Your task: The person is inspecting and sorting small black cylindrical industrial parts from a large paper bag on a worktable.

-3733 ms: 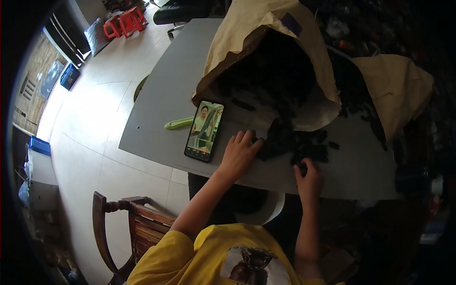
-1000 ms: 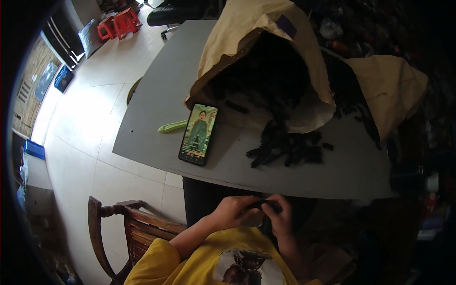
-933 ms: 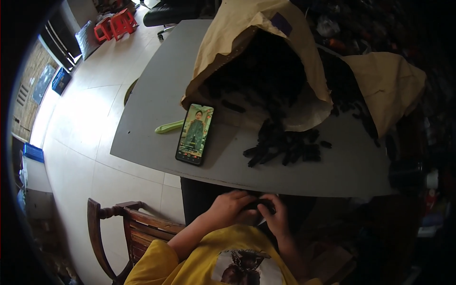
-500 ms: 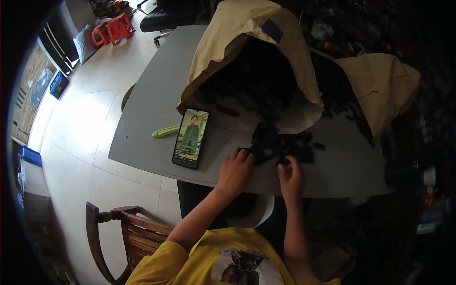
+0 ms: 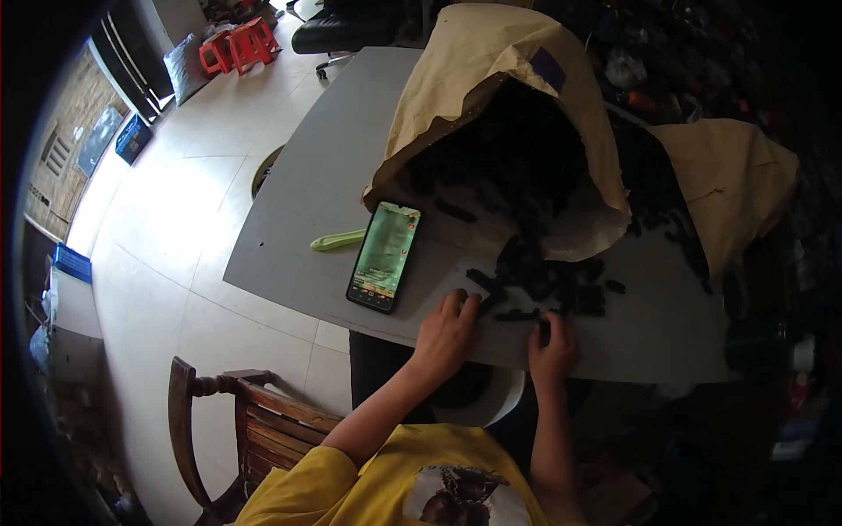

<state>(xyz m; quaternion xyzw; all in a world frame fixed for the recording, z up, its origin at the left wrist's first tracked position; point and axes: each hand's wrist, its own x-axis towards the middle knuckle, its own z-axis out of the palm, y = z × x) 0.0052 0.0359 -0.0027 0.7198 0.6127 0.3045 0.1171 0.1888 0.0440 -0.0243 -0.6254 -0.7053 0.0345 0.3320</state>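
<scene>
Small black elongated pieces (image 5: 588, 301) lie in a loose pile on the grey table, spilling from the mouth of a large brown paper sack (image 5: 465, 66). My left hand (image 5: 447, 331) rests at the table's near edge, left of the pile. Its fingers are curled down beside a black piece, and what they hold, if anything, is hidden. To its right, my right hand (image 5: 553, 349) pinches a small black piece (image 5: 545, 332) between thumb and fingers, just in front of the pile.
A phone (image 5: 384, 254) with a lit screen stands tilted on the table (image 5: 298, 202), beside a light green handled tool (image 5: 338, 240). Another brown paper sack (image 5: 728, 180) lies at the right. Below the near edge is a white-rimmed bucket (image 5: 509, 399); a wooden chair (image 5: 263, 416) stands left.
The whole view has shifted, so the scene sits further right and lower. My left hand has drawn slightly back from the pile, and a black piece now shows in my right fingers. The phone's picture differs.
</scene>
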